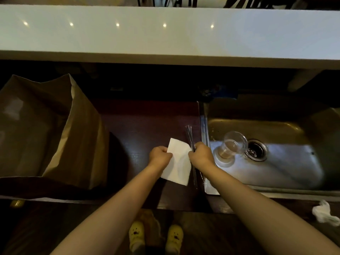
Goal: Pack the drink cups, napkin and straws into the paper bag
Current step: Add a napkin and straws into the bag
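Observation:
A white napkin (179,163) hangs between my two hands above the dark counter. My left hand (159,155) pinches its left edge. My right hand (201,155) grips its right edge, close against the thin straws (190,134) that lie on the counter beside the sink rim; I cannot tell whether it also holds them. The brown paper bag (79,137) stands open at the left, its inside dim. A clear plastic cup (232,145) lies tilted in the sink.
The steel sink (287,168) with its drain (256,149) fills the right side. A raised white ledge (165,34) runs across the back. A crumpled white plastic piece (324,213) lies at the front right. My feet in yellow slippers show below the counter edge.

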Action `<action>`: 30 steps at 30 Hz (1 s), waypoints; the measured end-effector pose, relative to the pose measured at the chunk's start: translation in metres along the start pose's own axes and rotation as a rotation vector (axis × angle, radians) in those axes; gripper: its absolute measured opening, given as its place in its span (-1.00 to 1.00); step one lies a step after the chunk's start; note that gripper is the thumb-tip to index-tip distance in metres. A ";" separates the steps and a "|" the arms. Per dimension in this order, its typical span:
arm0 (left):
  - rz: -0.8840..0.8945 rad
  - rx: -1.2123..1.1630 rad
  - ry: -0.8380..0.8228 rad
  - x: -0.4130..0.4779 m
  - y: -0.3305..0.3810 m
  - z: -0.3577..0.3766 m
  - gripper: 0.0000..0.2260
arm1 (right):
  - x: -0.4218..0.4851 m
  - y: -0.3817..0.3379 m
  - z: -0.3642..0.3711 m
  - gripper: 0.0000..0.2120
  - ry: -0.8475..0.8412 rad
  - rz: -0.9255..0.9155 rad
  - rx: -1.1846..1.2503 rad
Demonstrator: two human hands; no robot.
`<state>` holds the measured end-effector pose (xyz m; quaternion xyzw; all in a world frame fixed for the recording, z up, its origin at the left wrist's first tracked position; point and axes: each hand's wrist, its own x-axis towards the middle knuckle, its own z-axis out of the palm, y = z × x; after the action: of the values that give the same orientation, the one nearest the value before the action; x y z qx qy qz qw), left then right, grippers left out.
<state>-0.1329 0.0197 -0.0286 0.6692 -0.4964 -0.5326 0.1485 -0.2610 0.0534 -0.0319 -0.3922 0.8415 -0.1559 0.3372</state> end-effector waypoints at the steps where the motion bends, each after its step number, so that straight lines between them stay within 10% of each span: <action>1: 0.005 -0.029 0.011 0.000 0.000 -0.004 -0.90 | 0.002 0.000 -0.003 -0.93 -0.001 -0.016 0.044; 7: 0.163 -0.138 0.117 0.002 0.009 -0.027 -0.77 | 0.002 -0.014 -0.021 -0.89 -0.091 -0.044 0.630; 12: 0.451 -0.130 0.106 -0.027 0.047 -0.056 -0.51 | -0.007 -0.041 -0.044 -0.91 -0.051 -0.279 0.534; 18: 0.599 -0.253 0.087 -0.078 0.102 -0.102 -0.68 | -0.038 -0.110 -0.100 -0.68 -0.047 -0.571 0.509; 30: 0.691 -0.202 0.441 -0.147 0.139 -0.236 -0.72 | -0.104 -0.259 -0.140 -0.89 -0.301 -0.853 0.521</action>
<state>0.0087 -0.0015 0.2480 0.5432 -0.5935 -0.3415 0.4858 -0.1656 -0.0343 0.2526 -0.6214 0.4823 -0.4256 0.4473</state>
